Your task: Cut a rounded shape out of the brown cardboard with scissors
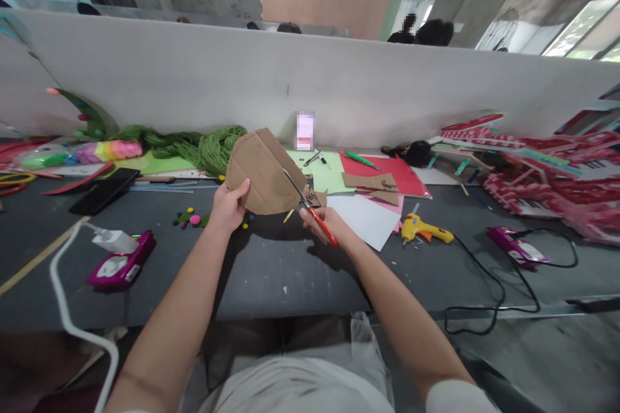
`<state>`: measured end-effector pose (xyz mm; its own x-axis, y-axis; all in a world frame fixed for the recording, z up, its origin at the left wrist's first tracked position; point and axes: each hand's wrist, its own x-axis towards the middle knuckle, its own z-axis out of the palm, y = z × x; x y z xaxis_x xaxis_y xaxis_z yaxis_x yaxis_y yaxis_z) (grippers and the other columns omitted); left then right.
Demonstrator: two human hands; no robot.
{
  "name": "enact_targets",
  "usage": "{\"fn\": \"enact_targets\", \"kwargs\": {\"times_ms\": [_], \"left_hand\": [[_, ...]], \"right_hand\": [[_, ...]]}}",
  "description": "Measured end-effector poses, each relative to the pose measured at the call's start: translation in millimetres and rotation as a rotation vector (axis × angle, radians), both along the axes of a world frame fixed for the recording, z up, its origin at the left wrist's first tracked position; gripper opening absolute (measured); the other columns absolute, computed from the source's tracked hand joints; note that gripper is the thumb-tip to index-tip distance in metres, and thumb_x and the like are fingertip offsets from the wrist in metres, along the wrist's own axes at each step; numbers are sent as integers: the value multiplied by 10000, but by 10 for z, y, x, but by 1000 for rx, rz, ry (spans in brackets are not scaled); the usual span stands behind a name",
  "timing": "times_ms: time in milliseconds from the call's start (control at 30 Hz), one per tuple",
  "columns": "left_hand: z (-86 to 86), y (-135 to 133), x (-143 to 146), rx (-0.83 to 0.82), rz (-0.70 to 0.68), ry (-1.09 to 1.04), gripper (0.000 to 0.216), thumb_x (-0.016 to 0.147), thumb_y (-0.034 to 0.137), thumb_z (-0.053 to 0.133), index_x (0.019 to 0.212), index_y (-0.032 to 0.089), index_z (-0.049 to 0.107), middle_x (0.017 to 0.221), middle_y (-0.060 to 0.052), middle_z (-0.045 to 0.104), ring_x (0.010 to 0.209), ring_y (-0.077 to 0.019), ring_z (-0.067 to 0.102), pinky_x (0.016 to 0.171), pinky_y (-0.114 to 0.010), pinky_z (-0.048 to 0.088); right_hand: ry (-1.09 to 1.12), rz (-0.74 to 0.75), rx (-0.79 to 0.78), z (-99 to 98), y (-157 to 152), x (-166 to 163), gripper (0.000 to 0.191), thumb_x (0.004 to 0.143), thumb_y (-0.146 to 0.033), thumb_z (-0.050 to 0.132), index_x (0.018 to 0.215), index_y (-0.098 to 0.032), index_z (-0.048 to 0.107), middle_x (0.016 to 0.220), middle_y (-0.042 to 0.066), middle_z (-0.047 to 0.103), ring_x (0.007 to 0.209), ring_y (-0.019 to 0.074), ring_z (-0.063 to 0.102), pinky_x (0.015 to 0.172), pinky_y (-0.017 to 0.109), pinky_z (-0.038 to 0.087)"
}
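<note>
A piece of brown cardboard [261,174], partly rounded and marked with drawn lines, is held up above the dark table. My left hand [233,205] grips its lower left edge, thumb on the face toward me. In my right hand [322,222] is a pair of red-handled scissors [323,227], its blades at the cardboard's right edge. One blade lies across the front face, pointing up and left. Behind the scissors, a small cardboard scrap [317,199] lies on the table.
Green yarn [217,147] is heaped behind the cardboard. A lit phone [305,130] leans on the white partition [194,71]. White paper [363,219], a yellow glue gun [426,230] and another cardboard piece [372,186] lie to the right. Purple power strips [123,264] sit at both sides with trailing cords.
</note>
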<state>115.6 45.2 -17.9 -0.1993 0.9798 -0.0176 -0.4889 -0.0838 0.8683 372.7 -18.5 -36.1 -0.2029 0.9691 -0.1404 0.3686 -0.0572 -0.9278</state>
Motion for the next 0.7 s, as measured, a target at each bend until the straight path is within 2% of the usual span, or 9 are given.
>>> {"fn": "enact_targets", "kwargs": {"times_ms": [167, 400, 533, 700], "left_hand": [[-10, 25, -9, -28, -6, 5, 465, 701, 137, 870, 1144, 150, 727, 1071, -122, 806, 977, -259, 782, 901, -386, 643], [-19, 16, 36, -81, -21, -9, 382, 760, 91, 802, 1132, 142, 732, 1037, -115, 809, 902, -226, 783, 868, -357, 647], [-16, 6, 22, -69, -61, 29, 431, 750, 127, 831, 1166, 145, 722, 1066, -118, 805, 882, -218, 782, 811, -331, 654], [-6, 9, -8, -118, -62, 20, 373, 773, 98, 793, 1138, 131, 731, 1004, -111, 811, 818, -199, 779, 768, -288, 651]], "right_hand": [[2, 21, 7, -15, 8, 5, 656, 823, -822, 608, 744, -172, 646, 448, -41, 441, 376, 81, 369, 385, 218, 283], [20, 28, -10, -38, 11, -4, 642, 850, -802, 588, 735, -172, 635, 444, -31, 450, 368, 93, 379, 391, 234, 300], [-7, 7, -4, -47, 10, 7, 597, 825, -759, 646, 730, -170, 634, 461, -34, 444, 400, 94, 376, 408, 234, 287], [-37, 2, 42, -37, 21, 23, 499, 781, -641, 732, 657, -187, 566, 507, -35, 448, 474, 101, 401, 451, 229, 290]]}}
